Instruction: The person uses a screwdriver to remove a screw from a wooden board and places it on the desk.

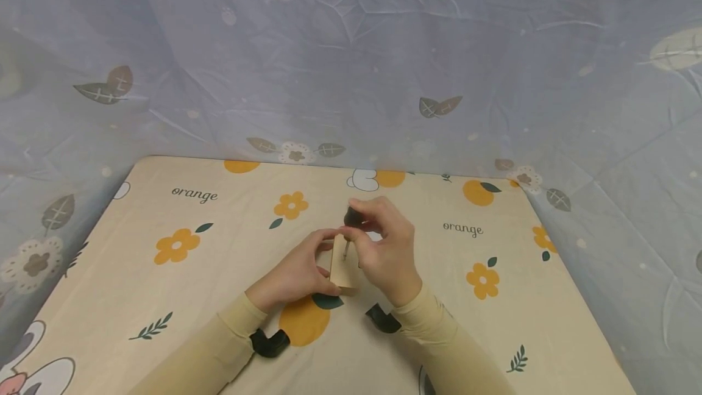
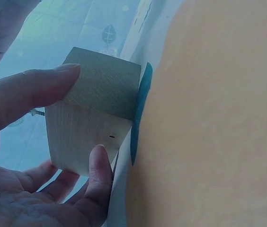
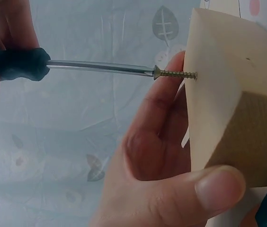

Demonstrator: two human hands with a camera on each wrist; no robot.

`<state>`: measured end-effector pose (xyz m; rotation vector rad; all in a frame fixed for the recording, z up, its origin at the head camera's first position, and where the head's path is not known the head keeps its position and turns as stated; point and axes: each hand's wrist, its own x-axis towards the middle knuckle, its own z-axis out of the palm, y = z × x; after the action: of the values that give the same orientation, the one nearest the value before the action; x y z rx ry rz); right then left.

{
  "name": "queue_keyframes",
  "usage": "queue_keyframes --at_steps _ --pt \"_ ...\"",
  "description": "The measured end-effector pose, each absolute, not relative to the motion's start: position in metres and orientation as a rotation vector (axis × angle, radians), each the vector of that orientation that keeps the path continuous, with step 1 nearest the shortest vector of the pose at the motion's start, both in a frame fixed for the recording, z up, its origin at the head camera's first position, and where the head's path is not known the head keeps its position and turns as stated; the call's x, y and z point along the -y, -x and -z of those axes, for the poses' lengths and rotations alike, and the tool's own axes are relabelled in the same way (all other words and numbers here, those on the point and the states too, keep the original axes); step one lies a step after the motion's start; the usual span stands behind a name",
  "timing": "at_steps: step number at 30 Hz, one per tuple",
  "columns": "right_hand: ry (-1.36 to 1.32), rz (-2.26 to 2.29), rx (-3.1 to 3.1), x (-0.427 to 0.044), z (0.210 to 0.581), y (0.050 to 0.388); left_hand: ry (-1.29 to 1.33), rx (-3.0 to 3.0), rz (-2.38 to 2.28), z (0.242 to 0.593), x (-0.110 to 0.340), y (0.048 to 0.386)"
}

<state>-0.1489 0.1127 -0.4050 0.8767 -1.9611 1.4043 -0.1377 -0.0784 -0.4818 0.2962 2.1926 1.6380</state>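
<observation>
A pale wooden block point(image 1: 343, 270) rests on the cloth, gripped by my left hand point(image 1: 298, 270) with the thumb on its near end point(image 2: 100, 87) and fingers along its side. My right hand point(image 1: 388, 249) pinches the dark handle point(image 1: 353, 217) of a screwdriver above the block. In the right wrist view the metal shaft point(image 3: 100, 67) meets the head of a brass-coloured screw point(image 3: 176, 74), whose tip is in the block's face point(image 3: 209, 94). Much of the screw's thread shows outside the wood. A small slot-like mark point(image 2: 112, 136) is on another face.
Black straps or bands point(image 1: 270, 343) show at both wrists. A patterned cream cloth point(image 1: 219, 297) covers the table, and grey-blue patterned sheeting point(image 1: 351, 78) hangs behind it and at both sides.
</observation>
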Motion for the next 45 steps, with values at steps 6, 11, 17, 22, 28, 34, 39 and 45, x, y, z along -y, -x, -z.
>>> queue_keyframes --at_steps 6,11,17,22,28,34,39,45 --pt "-0.901 -1.440 1.972 -0.1120 0.4052 0.1483 -0.287 -2.202 -1.626 0.4810 0.0775 0.1381" --pt "-0.924 -1.445 1.989 -0.1126 0.4066 0.1495 -0.276 -2.198 -1.624 0.4810 0.0770 0.1383" --pt "-0.851 -1.374 2.044 -0.1136 0.4048 0.1493 -0.261 -2.194 -1.622 0.4822 0.0774 0.1383" --pt "-0.822 -1.359 2.024 -0.1129 0.4039 0.1496 -0.274 -2.183 -1.632 0.4832 0.0781 0.1386" --pt "-0.835 -1.319 1.999 -0.1132 0.4040 0.1485 -0.298 -2.181 -1.640 0.4823 0.0779 0.1382" --pt "-0.845 -1.348 2.021 -0.1130 0.4025 0.1452 -0.290 -2.183 -1.635 0.4817 0.0775 0.1380" --pt "-0.881 -1.391 2.049 -0.1126 0.3988 0.1430 -0.277 -2.191 -1.623 0.4826 0.0772 0.1387" --pt "-0.965 -1.442 2.077 -0.1129 0.3984 0.1430 -0.276 -2.207 -1.604 0.4829 0.0774 0.1390"
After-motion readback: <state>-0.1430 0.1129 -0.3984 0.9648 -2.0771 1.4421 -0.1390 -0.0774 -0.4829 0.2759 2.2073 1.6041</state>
